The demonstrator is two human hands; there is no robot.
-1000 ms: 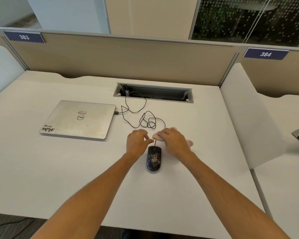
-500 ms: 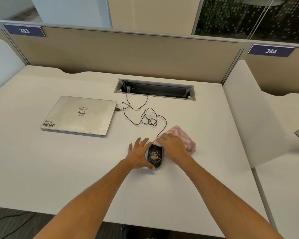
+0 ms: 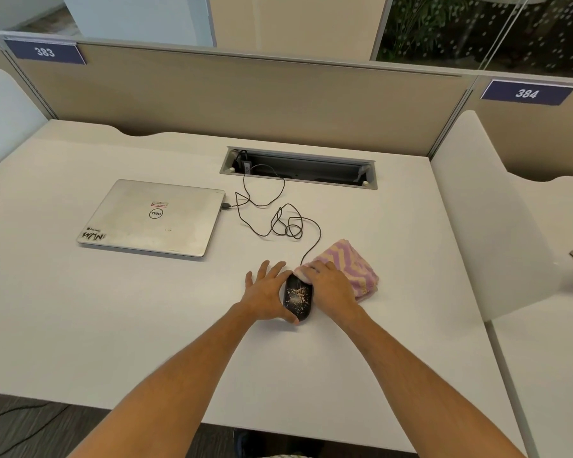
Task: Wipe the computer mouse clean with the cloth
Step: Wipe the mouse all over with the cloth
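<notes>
While both forearms reach up from the bottom of the frame, the scene just below centre reads as follows:

Mouse: black mouse (image 3: 298, 297) on the white surface (image 3: 113, 319), just right of centre and a little below the middle; pale specks cover its top; it lies between the two hands, long axis pointing up the frame.

Cord: thin black cord (image 3: 280, 223) runs up from the mouse nose, tangles in loops above it, and goes on toward the upper middle.

Left hand: left hand (image 3: 268, 292) rests against the mouse's left side; fingers straight and spread flat on the surface, thumb along the mouse's lower edge; relaxed, grasping nothing.

Right hand: right hand (image 3: 331, 287) lies on the cloth at the mouse's right side; fingers curled over the cloth's near corner, pressing it onto the mouse's upper right edge.

Cloth: pink and cream striped cloth (image 3: 351, 264), bunched, right of the mouse and touching it; most of it spreads to the upper right of the hand.

Laptop: closed silver laptop (image 3: 153, 218) at centre left, well apart from the mouse; stickers on its lid.

Cable slot: grey slot (image 3: 298, 168) at upper centre.

Labels: 383 at upper left, 384 at upper right.
</notes>
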